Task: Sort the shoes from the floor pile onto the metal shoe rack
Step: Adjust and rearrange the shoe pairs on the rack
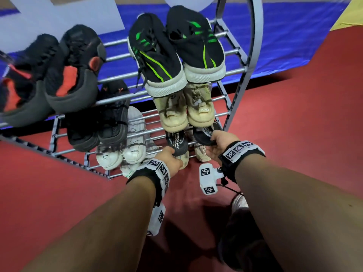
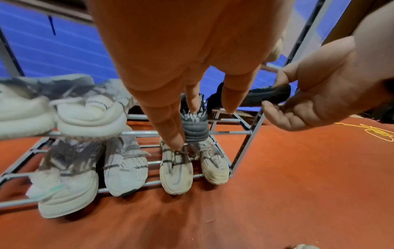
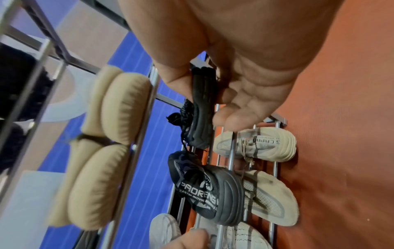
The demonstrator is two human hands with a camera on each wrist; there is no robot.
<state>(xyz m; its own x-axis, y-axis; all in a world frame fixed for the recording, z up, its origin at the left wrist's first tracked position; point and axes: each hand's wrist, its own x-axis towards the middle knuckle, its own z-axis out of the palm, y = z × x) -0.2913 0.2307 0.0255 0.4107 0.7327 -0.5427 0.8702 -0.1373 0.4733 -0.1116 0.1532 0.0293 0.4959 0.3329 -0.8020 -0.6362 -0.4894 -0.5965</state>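
The metal shoe rack (image 1: 253,46) holds pairs on several tiers. On a low tier at the right lie two black shoes with grey soles. My left hand (image 1: 172,154) reaches the heel of the left black shoe (image 1: 176,142), the one printed with white letters. Its fingers (image 2: 177,134) are straight and touch the heel (image 2: 196,129). My right hand (image 1: 213,141) pinches the sole edge of the right black shoe (image 1: 205,134) between thumb and fingers. That shoe (image 3: 202,109) hangs partly off the tier's bars in the right wrist view.
Black-and-green sneakers (image 1: 176,55) and black-and-orange ones (image 1: 59,75) fill the top tier. Beige (image 1: 186,108), black (image 1: 102,126) and white (image 1: 125,150) pairs sit below, with cream sneakers (image 2: 177,168) on the bottom bars. Red floor (image 1: 294,134) lies to the right; a pale shoe (image 1: 238,203) shows under my right forearm.
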